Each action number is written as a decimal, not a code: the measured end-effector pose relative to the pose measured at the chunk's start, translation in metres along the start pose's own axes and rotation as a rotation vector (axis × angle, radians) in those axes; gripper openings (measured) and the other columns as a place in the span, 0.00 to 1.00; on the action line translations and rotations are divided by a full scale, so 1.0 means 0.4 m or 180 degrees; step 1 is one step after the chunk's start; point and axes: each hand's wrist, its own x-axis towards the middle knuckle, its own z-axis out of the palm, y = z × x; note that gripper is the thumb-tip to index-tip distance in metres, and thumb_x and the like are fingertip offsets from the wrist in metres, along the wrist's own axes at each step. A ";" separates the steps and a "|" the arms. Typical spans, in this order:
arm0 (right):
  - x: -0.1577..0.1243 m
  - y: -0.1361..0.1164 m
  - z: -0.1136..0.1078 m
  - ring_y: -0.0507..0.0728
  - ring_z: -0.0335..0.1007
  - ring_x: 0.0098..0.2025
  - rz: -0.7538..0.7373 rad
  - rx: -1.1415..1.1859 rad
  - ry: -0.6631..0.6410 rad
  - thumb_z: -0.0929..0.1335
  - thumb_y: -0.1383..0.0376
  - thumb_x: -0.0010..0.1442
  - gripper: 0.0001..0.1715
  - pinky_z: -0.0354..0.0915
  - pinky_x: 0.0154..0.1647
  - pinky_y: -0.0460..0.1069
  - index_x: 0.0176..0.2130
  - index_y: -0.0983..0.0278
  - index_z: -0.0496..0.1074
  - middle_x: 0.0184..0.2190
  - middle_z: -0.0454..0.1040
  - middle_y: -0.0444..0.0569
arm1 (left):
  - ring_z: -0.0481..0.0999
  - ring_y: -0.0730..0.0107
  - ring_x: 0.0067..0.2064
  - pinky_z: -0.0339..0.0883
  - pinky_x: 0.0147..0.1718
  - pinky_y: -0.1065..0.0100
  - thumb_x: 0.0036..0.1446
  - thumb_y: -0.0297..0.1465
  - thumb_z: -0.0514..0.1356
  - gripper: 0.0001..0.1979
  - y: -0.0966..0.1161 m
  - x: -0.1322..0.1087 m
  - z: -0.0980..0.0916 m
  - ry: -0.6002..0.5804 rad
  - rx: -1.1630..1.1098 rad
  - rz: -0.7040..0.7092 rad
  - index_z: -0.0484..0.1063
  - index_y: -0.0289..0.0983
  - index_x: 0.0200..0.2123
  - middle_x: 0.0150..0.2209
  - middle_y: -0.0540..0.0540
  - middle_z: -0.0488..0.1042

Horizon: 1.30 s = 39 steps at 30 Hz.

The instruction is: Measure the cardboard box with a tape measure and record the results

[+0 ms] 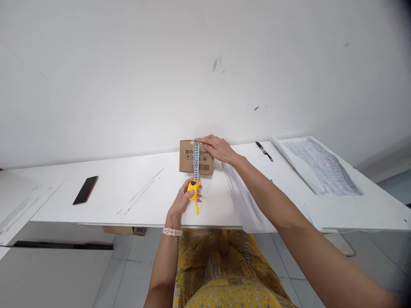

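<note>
A small brown cardboard box (186, 164) with printed text and a barcode sits on the white table. The yellow tape measure (192, 190) is in my left hand (180, 200), its fingers wrapped round the case just in front of the box. From the case, the pulled-out blade (196, 160) runs straight across the top of the box to the far edge. There my right hand (220, 147) pins the blade's end, with the rest of its fingers against the box's right side. A yellow strap hangs from the case.
A dark phone (85, 190) lies to the left on the table (105, 188). Papers (244, 201) lie under my right forearm. At the right are a black pen (264, 151) and handwritten sheets (321, 167). A wall (128, 85) rises behind the table.
</note>
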 end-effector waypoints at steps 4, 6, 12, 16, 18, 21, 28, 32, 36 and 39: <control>-0.003 -0.001 -0.002 0.63 0.67 0.54 0.0068 0.0023 0.0021 0.55 0.62 0.68 0.29 0.63 0.53 0.63 0.66 0.50 0.60 0.55 0.71 0.50 | 0.78 0.65 0.32 0.74 0.25 0.67 0.48 0.42 0.68 0.33 0.007 -0.022 0.019 -0.0026 -0.0231 0.0036 0.64 0.37 0.54 0.43 0.42 0.74; -0.018 -0.012 0.000 0.65 0.67 0.55 0.0114 0.0022 0.0092 0.55 0.61 0.68 0.31 0.62 0.54 0.65 0.68 0.54 0.55 0.57 0.71 0.53 | 0.78 0.65 0.31 0.73 0.23 0.68 0.47 0.45 0.68 0.32 0.017 -0.060 0.033 -0.0009 -0.0462 0.0070 0.65 0.37 0.52 0.42 0.41 0.75; -0.141 -0.102 0.091 0.63 0.57 0.65 -0.0433 -0.0408 0.0114 0.58 0.64 0.67 0.25 0.50 0.64 0.63 0.61 0.60 0.66 0.61 0.67 0.55 | 0.77 0.63 0.31 0.72 0.20 0.68 0.42 0.52 0.67 0.34 0.081 -0.247 0.078 0.0330 -0.0637 0.0437 0.70 0.42 0.51 0.43 0.42 0.74; -0.233 -0.152 0.129 0.62 0.52 0.69 -0.0362 -0.0115 0.0320 0.57 0.66 0.68 0.25 0.43 0.69 0.64 0.61 0.58 0.66 0.64 0.64 0.53 | 0.76 0.61 0.32 0.73 0.23 0.64 0.39 0.51 0.70 0.39 0.112 -0.322 0.109 0.0202 -0.0323 0.0200 0.70 0.45 0.55 0.45 0.41 0.74; -0.277 -0.165 0.096 0.61 0.58 0.66 0.0018 0.0549 0.0564 0.55 0.61 0.70 0.25 0.51 0.66 0.62 0.63 0.57 0.64 0.62 0.66 0.52 | 0.76 0.58 0.34 0.73 0.25 0.64 0.39 0.51 0.70 0.42 0.109 -0.336 0.125 0.0070 -0.0066 -0.0133 0.68 0.45 0.58 0.46 0.40 0.74; -0.357 -0.177 0.001 0.59 0.71 0.52 0.0712 0.1637 0.0979 0.51 0.51 0.71 0.30 0.66 0.53 0.56 0.64 0.55 0.62 0.51 0.74 0.51 | 0.76 0.54 0.39 0.72 0.31 0.62 0.42 0.50 0.70 0.42 0.090 -0.334 0.158 -0.0270 0.0350 -0.0560 0.67 0.44 0.60 0.47 0.39 0.74; -0.548 -0.200 -0.105 0.55 0.67 0.28 0.1368 0.1764 0.1430 0.59 0.52 0.69 0.20 0.65 0.29 0.51 0.44 0.56 0.75 0.28 0.71 0.46 | 0.72 0.55 0.45 0.67 0.42 0.61 0.43 0.50 0.71 0.45 0.050 -0.258 0.292 -0.1051 0.0583 -0.0731 0.63 0.45 0.63 0.49 0.41 0.72; -0.611 -0.210 -0.055 0.58 0.71 0.34 0.0923 0.1233 0.1098 0.59 0.59 0.68 0.16 0.68 0.35 0.54 0.48 0.54 0.74 0.33 0.75 0.48 | 0.70 0.63 0.39 0.64 0.35 0.68 0.46 0.48 0.71 0.53 0.056 -0.209 0.340 -0.1145 0.0539 -0.0633 0.47 0.47 0.70 0.47 0.42 0.71; -0.645 -0.137 -0.038 0.57 0.70 0.30 0.1334 0.0932 0.1423 0.59 0.57 0.68 0.17 0.65 0.30 0.52 0.49 0.56 0.73 0.31 0.75 0.47 | 0.70 0.65 0.38 0.64 0.34 0.68 0.50 0.42 0.70 0.49 0.088 -0.131 0.364 -0.0947 0.0788 -0.0224 0.49 0.46 0.69 0.46 0.43 0.72; -0.633 -0.018 -0.058 0.57 0.69 0.26 0.2382 0.0377 0.1852 0.59 0.52 0.68 0.20 0.62 0.27 0.50 0.48 0.59 0.71 0.24 0.72 0.45 | 0.72 0.62 0.41 0.66 0.37 0.66 0.52 0.39 0.69 0.43 0.097 -0.025 0.407 -0.0533 0.1034 0.0325 0.53 0.46 0.68 0.47 0.43 0.72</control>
